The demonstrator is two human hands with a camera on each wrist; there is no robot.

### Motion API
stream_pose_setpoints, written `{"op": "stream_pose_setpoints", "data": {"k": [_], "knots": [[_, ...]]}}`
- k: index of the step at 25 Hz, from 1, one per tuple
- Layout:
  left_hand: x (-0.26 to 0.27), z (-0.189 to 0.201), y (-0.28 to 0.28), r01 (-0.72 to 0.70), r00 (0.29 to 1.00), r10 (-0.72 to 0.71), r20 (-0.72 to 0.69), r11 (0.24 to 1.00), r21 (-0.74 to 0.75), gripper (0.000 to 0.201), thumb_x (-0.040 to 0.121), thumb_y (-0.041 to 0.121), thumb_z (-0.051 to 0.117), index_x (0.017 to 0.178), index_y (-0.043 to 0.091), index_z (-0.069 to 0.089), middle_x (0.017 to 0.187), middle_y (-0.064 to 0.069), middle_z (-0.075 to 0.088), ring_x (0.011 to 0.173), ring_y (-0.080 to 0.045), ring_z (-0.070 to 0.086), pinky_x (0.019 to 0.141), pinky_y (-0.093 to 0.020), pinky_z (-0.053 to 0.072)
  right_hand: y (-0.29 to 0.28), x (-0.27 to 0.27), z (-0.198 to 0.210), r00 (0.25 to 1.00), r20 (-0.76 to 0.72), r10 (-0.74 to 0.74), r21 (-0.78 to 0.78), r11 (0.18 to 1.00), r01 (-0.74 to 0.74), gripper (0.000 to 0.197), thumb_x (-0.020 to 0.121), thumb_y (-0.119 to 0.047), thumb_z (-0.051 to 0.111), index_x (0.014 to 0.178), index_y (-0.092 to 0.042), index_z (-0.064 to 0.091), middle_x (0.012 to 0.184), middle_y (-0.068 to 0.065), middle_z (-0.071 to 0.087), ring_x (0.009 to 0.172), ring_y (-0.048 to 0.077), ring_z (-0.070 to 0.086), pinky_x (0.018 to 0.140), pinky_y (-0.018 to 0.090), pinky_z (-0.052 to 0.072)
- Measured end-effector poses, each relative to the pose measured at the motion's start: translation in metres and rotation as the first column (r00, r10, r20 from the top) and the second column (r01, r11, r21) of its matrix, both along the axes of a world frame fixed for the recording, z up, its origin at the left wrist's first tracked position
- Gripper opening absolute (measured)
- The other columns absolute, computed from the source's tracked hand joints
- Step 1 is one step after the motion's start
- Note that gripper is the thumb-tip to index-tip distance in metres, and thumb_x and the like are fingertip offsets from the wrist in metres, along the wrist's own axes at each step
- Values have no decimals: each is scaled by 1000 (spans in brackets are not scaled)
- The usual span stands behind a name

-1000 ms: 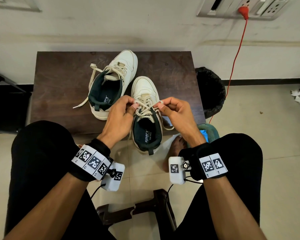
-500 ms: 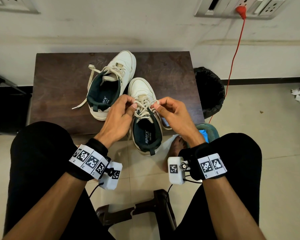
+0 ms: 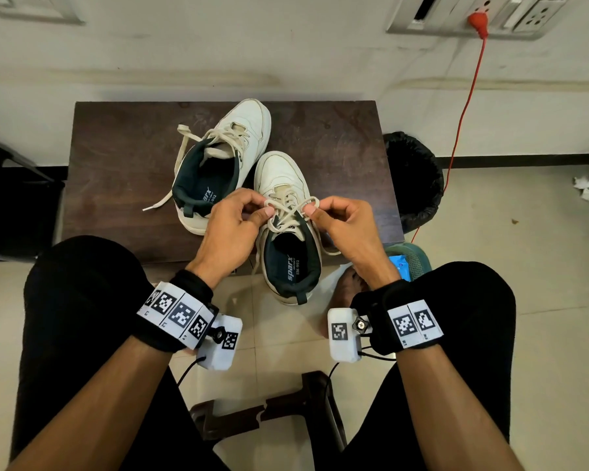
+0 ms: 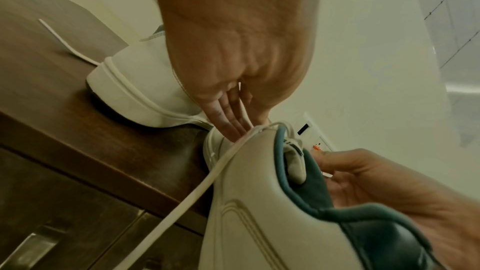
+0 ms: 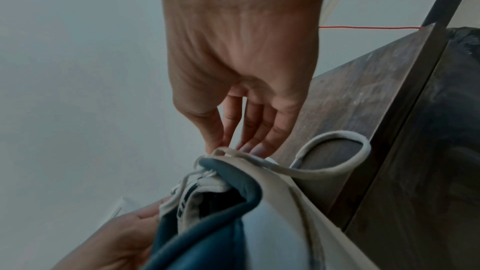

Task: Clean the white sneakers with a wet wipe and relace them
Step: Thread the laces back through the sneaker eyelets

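Pinching the lace [image 3: 291, 212] from both sides, the left hand [image 3: 230, 229] and right hand [image 3: 344, 229] each hold a strand between thumb and forefinger above the tongue of the near sneaker [image 3: 288, 232]. The strands cross between the two hands, and a small loop curls over at the right fingertips [image 3: 310, 209]. In the right wrist view a loose loop of the lace hangs off the sneaker's side toward the table edge; in the left wrist view a long free end runs down past the table's front.

This sneaker sits at the front edge of the table [image 3: 116, 164], toe toward the wall, its heel overhanging the edge between the person's knees. Its dark lining shows. The far sneaker [image 3: 218, 164] lies just behind and to the left, near the table's middle, touching or nearly touching the first at the toe, with its own laces loose and one end trailing on the wood toward the left.

A black bin [image 3: 413, 178] stands off the table's right edge, and a red cable [image 3: 463, 107] runs down the wall behind it.
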State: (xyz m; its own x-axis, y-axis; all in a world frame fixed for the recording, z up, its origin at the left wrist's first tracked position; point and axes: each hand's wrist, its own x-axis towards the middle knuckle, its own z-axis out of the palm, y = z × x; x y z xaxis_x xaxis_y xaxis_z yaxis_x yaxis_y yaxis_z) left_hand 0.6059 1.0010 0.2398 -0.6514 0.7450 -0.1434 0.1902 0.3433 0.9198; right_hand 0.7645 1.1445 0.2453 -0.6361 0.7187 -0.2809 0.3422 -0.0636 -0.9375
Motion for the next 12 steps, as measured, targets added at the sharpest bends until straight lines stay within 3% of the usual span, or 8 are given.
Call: {"op": "stream_pose_setpoints", "data": {"k": [2, 6, 8, 12], "knots": [[0, -1, -1, 39, 997, -40, -67, 999, -22, 5, 100, 15, 67, 104, 13, 70, 101, 1, 70, 94, -13, 65, 89, -36, 56, 0, 0, -1, 1000, -6, 17, 75, 997, -16, 11, 99, -16, 74, 94, -6, 77, 83, -4, 79, 75, 4, 72, 71, 19, 56], [0, -3, -2, 95, 979, -103, -175, 994, -57, 5, 102, 15, 62, 106, 16, 65, 102, 1, 66, 87, -10, 59, 82, -38, 52, 2, 1, -3, 998, 22, 59, 128, 990, -61, 10, 102, -21, 70, 101, -12, 73, 94, -1, 80, 91, 16, 77, 81, 33, 64], [2, 0, -1, 96, 980, -104, -167, 994, -55, 5, 102, 16, 62, 107, 17, 63, 102, 2, 64, 83, -8, 57, 78, -34, 51, 2, 2, -3, 998, 7, 66, 132, 989, -66, 11, 102, -20, 69, 102, -11, 74, 96, -2, 80, 93, 13, 77, 82, 31, 63], [5, 9, -2, 43, 995, -44, -85, 999, -15, 17, 96, 7, 67, 108, 15, 59, 100, 3, 67, 92, -9, 65, 82, -26, 56, 2, 2, -2, 996, -10, 89, 111, 990, -88, 12, 99, -21, 75, 102, -10, 79, 96, -3, 80, 90, 7, 75, 78, 19, 56]]}}
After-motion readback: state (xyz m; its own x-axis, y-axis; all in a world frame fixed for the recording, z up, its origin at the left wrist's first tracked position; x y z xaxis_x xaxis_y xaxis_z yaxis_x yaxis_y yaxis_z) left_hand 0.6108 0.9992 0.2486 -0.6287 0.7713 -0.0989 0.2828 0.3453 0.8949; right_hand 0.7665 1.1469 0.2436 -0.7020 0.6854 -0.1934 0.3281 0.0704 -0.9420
